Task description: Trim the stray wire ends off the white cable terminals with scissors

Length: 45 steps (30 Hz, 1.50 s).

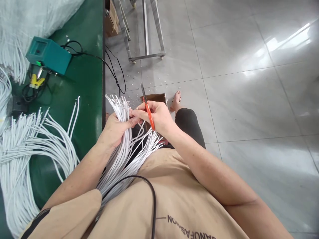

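Head: wires (126, 139) in left hand (112, 130)

A green counter (87, 79) carries a thick curved bundle of white wires (17, 186), with more strands fanned across it toward the counter's middle. Farther up sit a teal box-shaped device (57, 61), a yellow clip (37, 81) just beside it and a black cable (93, 57) running over the edge. Clear plastic sheeting (52, 15) covers the far corner. On the grey tiled floor (239, 109) stand a metal frame (146, 30) and a bare foot (176, 99), with small pale bits (179, 88) scattered about.
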Tool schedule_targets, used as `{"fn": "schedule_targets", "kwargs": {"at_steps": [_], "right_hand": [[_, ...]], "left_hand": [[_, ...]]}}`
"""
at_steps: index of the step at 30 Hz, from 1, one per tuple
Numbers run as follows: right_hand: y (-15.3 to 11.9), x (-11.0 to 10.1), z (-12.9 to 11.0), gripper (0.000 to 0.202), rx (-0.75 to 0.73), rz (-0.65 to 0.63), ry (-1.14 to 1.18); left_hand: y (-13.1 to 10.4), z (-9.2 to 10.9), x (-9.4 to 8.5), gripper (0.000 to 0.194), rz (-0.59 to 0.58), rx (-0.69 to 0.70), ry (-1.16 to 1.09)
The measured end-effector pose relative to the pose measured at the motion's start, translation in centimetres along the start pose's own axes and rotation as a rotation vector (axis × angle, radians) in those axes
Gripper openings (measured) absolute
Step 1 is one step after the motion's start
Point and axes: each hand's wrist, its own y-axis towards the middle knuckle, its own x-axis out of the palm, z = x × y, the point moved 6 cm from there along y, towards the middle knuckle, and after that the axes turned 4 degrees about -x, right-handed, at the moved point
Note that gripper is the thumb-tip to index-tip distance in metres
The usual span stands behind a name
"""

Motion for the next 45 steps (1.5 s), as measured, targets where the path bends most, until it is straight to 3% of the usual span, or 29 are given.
{"fn": "schedule_targets", "kwargs": {"at_steps": [3,6,11,14,19,27,35,45], "right_hand": [[-0.1,0.3,0.4,0.03,-0.026,-0.022,0.139],[-0.2,-0.3,0.2,0.028,-0.113,0.064,0.031],[-0.4,-2.2,-0.5,0.027,-0.208,0.161,-0.609],[-0.6,-2.4,-0.5,0.03,-0.243,0.113,-0.989],[-0.8,-1.7,-0.3,0.026,-0.222,0.015,-1.24],[-0.8,-0.9,-1.3,0.024,-0.152,-0.105,-1.399],[-0.9,-0.9,-1.4,0.023,-0.178,-0.11,-1.409],[-0.8,-1.5,-1.0,0.022,-0.228,-0.107,-1.366]], "left_hand": [[-0.1,0.0,0.0,0.022,0.0,-0.017,0.006],[-0.1,0.1,0.0,0.026,0.007,-0.039,-0.047],[0.0,-0.1,-0.6,0.028,0.072,-0.087,-0.08],[0.0,-0.1,-0.6,0.024,0.08,-0.075,-0.066],[-0.3,0.2,-0.4,0.021,0.083,-0.046,-0.055],[-0.4,0.3,-0.6,0.025,0.14,0.008,-0.031],[-0.3,0.1,-1.0,0.027,0.189,0.044,0.06],[-0.5,0.4,-0.4,0.021,0.086,0.023,0.065]]}}
